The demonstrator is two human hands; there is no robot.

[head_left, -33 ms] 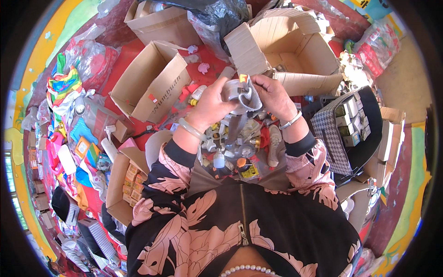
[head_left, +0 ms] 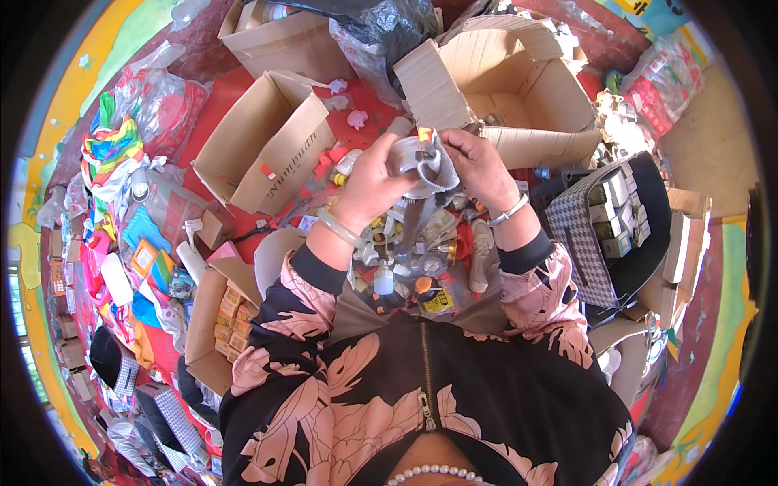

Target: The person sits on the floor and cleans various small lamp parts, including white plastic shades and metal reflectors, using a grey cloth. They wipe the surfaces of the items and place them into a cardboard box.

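My left grip [head_left: 374,180] holds a clear, round plastic object [head_left: 405,155]; my right grip [head_left: 485,166] pinches a grey cloth strip [head_left: 442,172] against it (a small yellow tag [head_left: 425,134] tops them).

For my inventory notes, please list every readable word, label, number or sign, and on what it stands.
Open carton, upper left: one dark word, readable, not copied here.
Yellow packet, centre: print too small to read.
Small orange boxes: too small.
Held grey band: none legible.
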